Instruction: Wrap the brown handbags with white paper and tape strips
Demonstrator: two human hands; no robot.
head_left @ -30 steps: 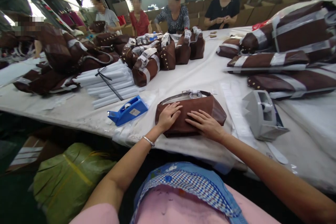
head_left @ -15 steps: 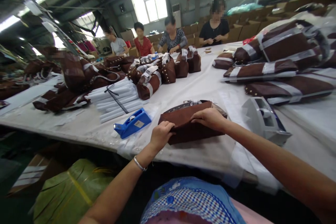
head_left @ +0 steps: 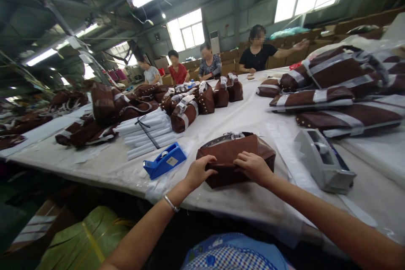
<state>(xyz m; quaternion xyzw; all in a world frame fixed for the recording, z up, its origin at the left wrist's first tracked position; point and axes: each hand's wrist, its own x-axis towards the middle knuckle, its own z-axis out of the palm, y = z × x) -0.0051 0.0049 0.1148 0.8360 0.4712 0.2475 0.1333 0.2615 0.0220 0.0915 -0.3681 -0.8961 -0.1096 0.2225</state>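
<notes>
A brown handbag lies on the white-covered table in front of me, with a wrapped handle at its far side. My left hand is at the bag's near left side, thumb and fingers apart, with no fold of the bag visible between them. My right hand has its bent fingers on the bag's near edge; its thumb is mostly hidden. Left of the bag stands a blue tape dispenser. To the right is a grey tape dispenser.
White rolls tied with a black band lie beyond the blue dispenser. Upright brown bags stand behind them. Wrapped brown bags are piled at right. Several people work across the table, one in a black shirt with an arm stretched out.
My left fingers have parted from their pinch on the bag's edge. The right hand stays on the bag. The view has tilted up, and the person in black has stretched out an arm.
</notes>
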